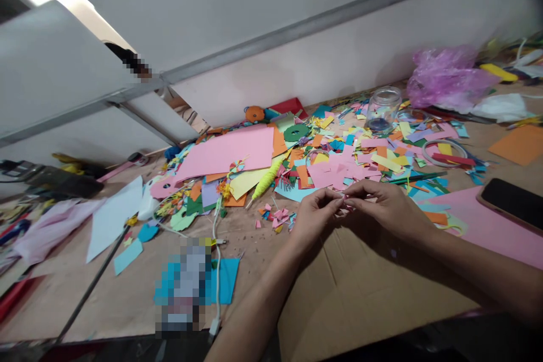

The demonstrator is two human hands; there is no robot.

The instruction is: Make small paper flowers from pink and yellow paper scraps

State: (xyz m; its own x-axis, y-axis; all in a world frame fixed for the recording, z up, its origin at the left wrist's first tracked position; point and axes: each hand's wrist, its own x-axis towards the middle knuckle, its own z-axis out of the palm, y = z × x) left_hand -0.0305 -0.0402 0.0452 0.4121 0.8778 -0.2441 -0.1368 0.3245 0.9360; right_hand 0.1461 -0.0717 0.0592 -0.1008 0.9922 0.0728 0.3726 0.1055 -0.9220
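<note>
My left hand (314,219) and my right hand (384,208) meet fingertip to fingertip above the far edge of a brown cardboard sheet (360,294). Both are closed in a pinch on what looks like a small pink paper piece (344,210), mostly covered by the fingers. Just left of the hands lies a little heap of pink paper snippets (280,218), with blue and orange bits among them. Beyond my fingers are larger pink paper pieces (335,172) and many coloured scraps. A green pencil-like stick (418,177) rests behind my right hand.
Across the table stand a glass jar (384,110) and a crumpled purple plastic bag (449,79). A phone (515,203) lies on pink paper at right. At left are a yellow yarn bobbin (266,181), pink sheets (229,153) and a white cable (218,277). White partitions rise behind.
</note>
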